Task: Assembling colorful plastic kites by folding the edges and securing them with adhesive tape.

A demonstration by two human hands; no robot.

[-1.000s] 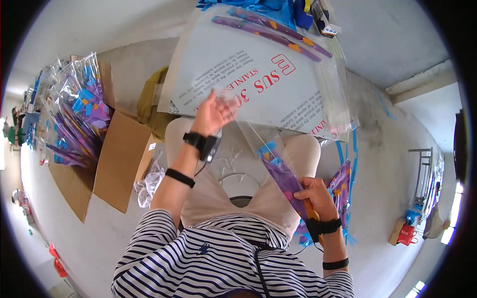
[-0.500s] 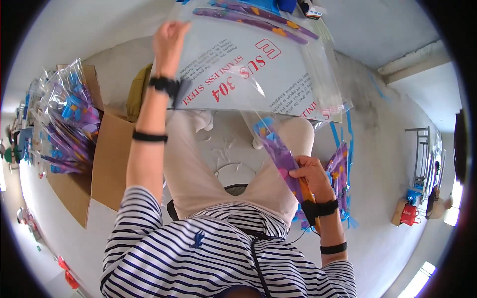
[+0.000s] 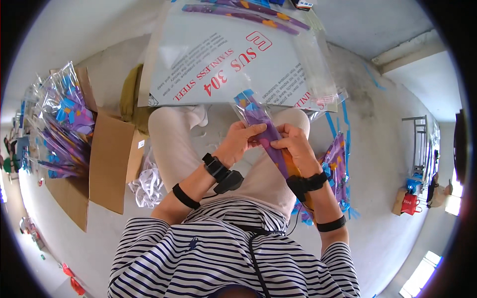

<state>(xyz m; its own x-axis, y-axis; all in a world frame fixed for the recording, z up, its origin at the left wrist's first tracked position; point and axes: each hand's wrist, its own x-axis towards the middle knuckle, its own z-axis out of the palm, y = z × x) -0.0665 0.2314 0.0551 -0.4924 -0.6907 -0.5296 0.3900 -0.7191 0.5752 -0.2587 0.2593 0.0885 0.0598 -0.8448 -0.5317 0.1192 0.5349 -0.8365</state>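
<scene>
Purple item [image 3: 268, 136], apparently bagged, between both hands [image 3: 238, 143] [image 3: 295, 146]

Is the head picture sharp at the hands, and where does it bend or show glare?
Head view: left hand and right hand on the purple packet look sharp; the cardboard box bends near the rim; bright glare at the window, corners black.

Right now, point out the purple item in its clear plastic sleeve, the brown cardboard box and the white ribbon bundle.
purple item in clear plastic sleeve [image 3: 258, 119], head view, upper part.
brown cardboard box [image 3: 110, 159], head view, flap.
white ribbon bundle [image 3: 147, 185], head view, middle.
</scene>
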